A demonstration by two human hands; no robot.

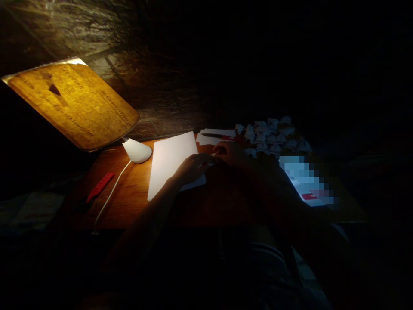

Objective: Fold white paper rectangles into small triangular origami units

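Note:
Over the right edge of a white sheet of paper [171,155], my left hand [193,165] is closed in a pinch. My right hand [227,151] meets it from the right, its fingers bent and pressed together. Between the fingertips shows a small piece of paper [212,159], mostly hidden by the fingers and dim. Just behind the right hand lies a dark-bladed tool with a red handle [226,137], on a stack of paper pieces [206,137]. Many small folded paper pieces [271,135] are heaped to the right.
A lamp with a white base [138,151] and a newspaper-covered shade [71,103] stands at the left, its cord [111,193] running to the table's front edge. A red-handled object [100,186] lies near it. A lit screen [300,181], partly blurred, lies on the right of the wooden table [135,183].

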